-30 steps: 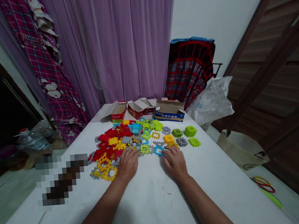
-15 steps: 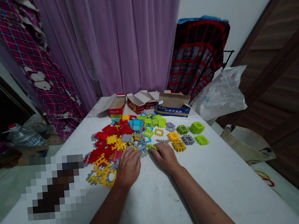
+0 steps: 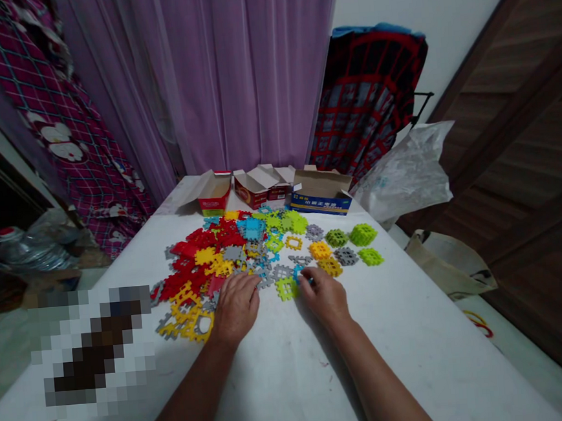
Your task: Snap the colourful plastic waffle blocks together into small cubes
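My left hand (image 3: 236, 308) lies palm down at the near edge of a pile of interlocking plastic pieces, fingers stretched over grey and red ones. What is beneath its palm is hidden. The fingers of my right hand (image 3: 325, 294) are curled together on a small blue interlocking piece (image 3: 297, 271), partly covered by the fingertips. Just left of that hand, a lime-green interlocking piece (image 3: 286, 289) lies flat on the table. Grey pieces (image 3: 282, 272) lie between the two hands. The red pieces (image 3: 189, 279) and yellow pieces (image 3: 185, 316) spread left of my left hand.
Built blocks stand on the right: yellow (image 3: 330, 267), grey (image 3: 346, 256) and green (image 3: 363, 234). Several opened cardboard boxes, one a blue box (image 3: 322, 202), line the table's far edge. A clear plastic bag (image 3: 409, 168) hangs beyond the right edge. A blurred patch (image 3: 92, 348) covers the left side.
The lime-green piece has left my right fingers and lies flat on the table. My right hand has shifted slightly right, with blue now showing at its fingertips. My left hand stays at the pile.
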A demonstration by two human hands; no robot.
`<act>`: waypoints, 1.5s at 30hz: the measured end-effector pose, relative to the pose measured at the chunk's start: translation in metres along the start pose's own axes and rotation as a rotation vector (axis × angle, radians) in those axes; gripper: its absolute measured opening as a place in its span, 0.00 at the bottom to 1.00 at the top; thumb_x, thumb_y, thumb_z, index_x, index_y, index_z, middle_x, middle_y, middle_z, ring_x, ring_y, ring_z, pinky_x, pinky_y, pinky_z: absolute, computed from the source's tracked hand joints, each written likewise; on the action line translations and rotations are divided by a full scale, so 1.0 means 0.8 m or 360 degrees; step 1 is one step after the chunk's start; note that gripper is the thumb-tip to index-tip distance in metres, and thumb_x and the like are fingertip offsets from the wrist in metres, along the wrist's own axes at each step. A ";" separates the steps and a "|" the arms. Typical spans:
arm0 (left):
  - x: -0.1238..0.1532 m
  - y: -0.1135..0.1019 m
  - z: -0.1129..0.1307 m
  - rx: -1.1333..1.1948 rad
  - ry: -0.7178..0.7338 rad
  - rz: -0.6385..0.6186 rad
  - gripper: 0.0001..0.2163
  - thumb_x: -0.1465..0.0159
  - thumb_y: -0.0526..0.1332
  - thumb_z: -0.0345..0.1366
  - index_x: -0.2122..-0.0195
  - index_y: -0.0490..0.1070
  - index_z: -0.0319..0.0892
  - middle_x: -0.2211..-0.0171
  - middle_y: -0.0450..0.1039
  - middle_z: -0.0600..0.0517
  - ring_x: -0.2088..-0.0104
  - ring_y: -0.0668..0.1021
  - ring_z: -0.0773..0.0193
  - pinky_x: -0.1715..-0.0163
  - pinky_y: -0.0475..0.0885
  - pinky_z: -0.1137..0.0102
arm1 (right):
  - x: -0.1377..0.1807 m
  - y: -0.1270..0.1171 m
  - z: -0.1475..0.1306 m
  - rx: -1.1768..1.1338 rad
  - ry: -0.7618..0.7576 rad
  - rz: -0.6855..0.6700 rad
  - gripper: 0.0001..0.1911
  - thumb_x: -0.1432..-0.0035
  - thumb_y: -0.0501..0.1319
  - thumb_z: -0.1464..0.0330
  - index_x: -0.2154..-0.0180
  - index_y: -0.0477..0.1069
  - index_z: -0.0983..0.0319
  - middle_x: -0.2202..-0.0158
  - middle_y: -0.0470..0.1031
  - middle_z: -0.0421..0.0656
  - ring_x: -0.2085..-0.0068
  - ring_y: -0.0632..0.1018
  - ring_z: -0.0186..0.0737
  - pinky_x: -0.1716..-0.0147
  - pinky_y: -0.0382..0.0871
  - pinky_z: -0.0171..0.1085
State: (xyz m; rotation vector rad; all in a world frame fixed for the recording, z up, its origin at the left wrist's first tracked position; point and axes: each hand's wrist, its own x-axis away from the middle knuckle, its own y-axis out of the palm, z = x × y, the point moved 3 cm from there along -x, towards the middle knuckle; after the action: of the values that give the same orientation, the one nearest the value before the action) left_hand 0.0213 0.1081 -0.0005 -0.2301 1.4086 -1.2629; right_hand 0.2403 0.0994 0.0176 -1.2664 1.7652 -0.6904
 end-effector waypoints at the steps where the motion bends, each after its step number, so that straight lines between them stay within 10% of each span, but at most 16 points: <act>1: 0.000 0.000 0.000 0.0005 0.0000 0.0001 0.14 0.34 0.55 0.30 0.50 0.74 0.45 0.53 0.80 0.49 0.48 0.77 0.54 0.42 0.69 0.52 | 0.011 0.003 -0.005 0.0115 0.0045 -0.0053 0.11 0.39 0.58 0.60 0.60 0.75 0.57 0.63 0.78 0.43 0.61 0.77 0.42 0.63 0.68 0.37; 8: -0.001 -0.001 -0.001 0.0076 -0.0036 0.0002 0.15 0.34 0.54 0.31 0.50 0.74 0.45 0.53 0.80 0.48 0.48 0.77 0.54 0.41 0.68 0.51 | 0.040 0.029 -0.037 0.0484 -0.0049 -0.0104 0.17 0.46 0.66 0.56 0.60 0.71 0.60 0.60 0.75 0.49 0.56 0.74 0.49 0.61 0.67 0.41; 24: 0.000 0.000 -0.004 0.0097 -0.0029 -0.0012 0.14 0.33 0.53 0.32 0.50 0.74 0.45 0.53 0.80 0.49 0.49 0.77 0.55 0.41 0.68 0.52 | 0.056 0.022 -0.007 0.0021 -0.0172 0.0216 0.17 0.45 0.63 0.62 0.53 0.72 0.59 0.57 0.77 0.48 0.56 0.74 0.47 0.54 0.69 0.43; 35: 0.001 0.002 -0.013 0.0103 0.0029 0.0034 0.14 0.32 0.53 0.36 0.50 0.74 0.46 0.53 0.80 0.49 0.50 0.78 0.55 0.43 0.70 0.52 | 0.010 -0.095 0.177 -0.0265 0.0545 0.0974 0.24 0.50 0.60 0.49 0.61 0.73 0.61 0.63 0.75 0.48 0.66 0.74 0.44 0.64 0.70 0.43; 45: 0.001 0.004 -0.018 0.0035 0.0108 0.0092 0.13 0.32 0.53 0.37 0.51 0.74 0.45 0.55 0.81 0.49 0.52 0.79 0.55 0.46 0.72 0.55 | -0.041 -0.092 0.237 -0.0082 0.0707 0.0920 0.23 0.51 0.59 0.52 0.60 0.72 0.61 0.61 0.76 0.48 0.59 0.75 0.48 0.57 0.66 0.45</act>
State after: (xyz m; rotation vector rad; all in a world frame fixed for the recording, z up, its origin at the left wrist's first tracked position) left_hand 0.0113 0.1164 -0.0065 -0.1317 1.4487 -1.2481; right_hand 0.4446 0.1120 -0.0078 -0.5921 2.3792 -0.6116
